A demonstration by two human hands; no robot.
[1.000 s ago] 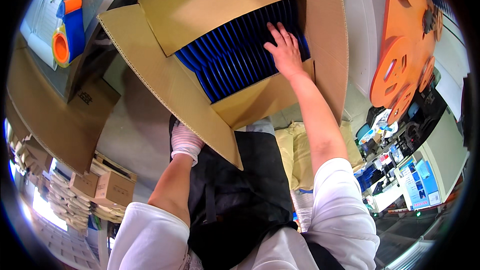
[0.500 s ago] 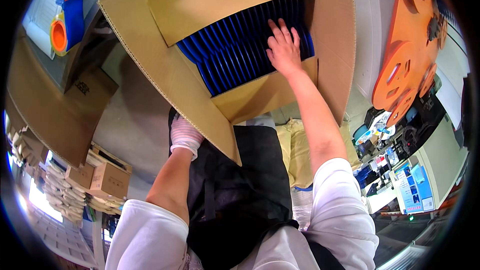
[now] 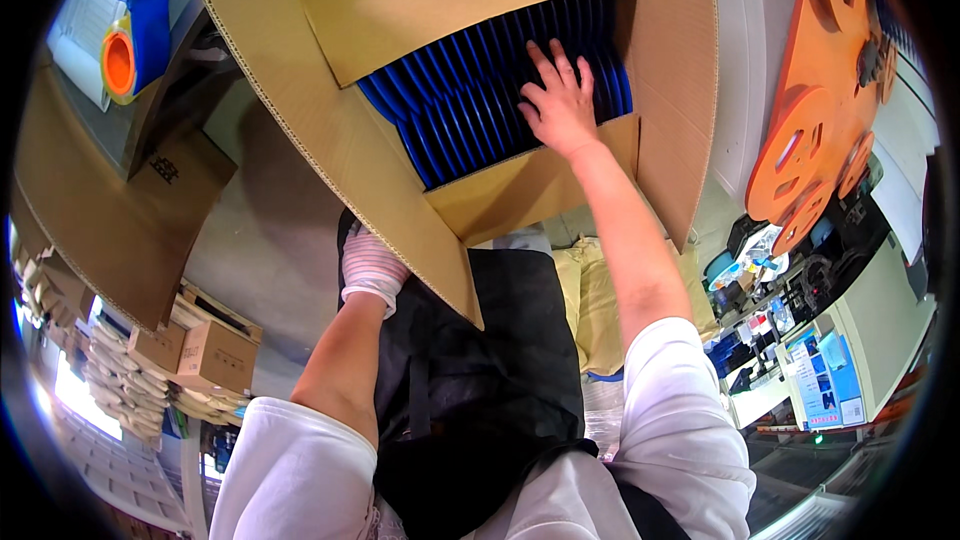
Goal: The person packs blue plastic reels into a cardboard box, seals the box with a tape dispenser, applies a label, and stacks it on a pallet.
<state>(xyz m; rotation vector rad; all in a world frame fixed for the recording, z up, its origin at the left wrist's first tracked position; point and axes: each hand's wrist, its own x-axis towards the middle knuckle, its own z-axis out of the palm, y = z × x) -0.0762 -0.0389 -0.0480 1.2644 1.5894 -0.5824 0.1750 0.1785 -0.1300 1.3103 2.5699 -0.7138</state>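
Note:
An open cardboard box (image 3: 540,175) stands tilted in front of me, its flaps folded out. Inside, thin blue plastic discs (image 3: 455,125) stand on edge in two packed rows. My bare right hand (image 3: 563,110) reaches over the near wall and rests on or just above the discs at the right end, fingers spread, nothing in them. My left hand (image 3: 372,262), in a white striped glove, is at the outside of the box's left flap (image 3: 345,155). The flap and the box hide its fingers, so its grip does not show.
A blue and orange tape dispenser (image 3: 140,30) lies on the metal table at upper left. Another cardboard box (image 3: 110,210) stands left. Orange reel-shaped plates (image 3: 800,140) are at right. Stacked sacks (image 3: 125,370) and cartons (image 3: 215,358) lie lower left; a yellowish sack (image 3: 590,290) is beyond my apron.
My right hand has shifted slightly left and toward me over the discs, its fingers spreading wider. My left hand has hardly moved.

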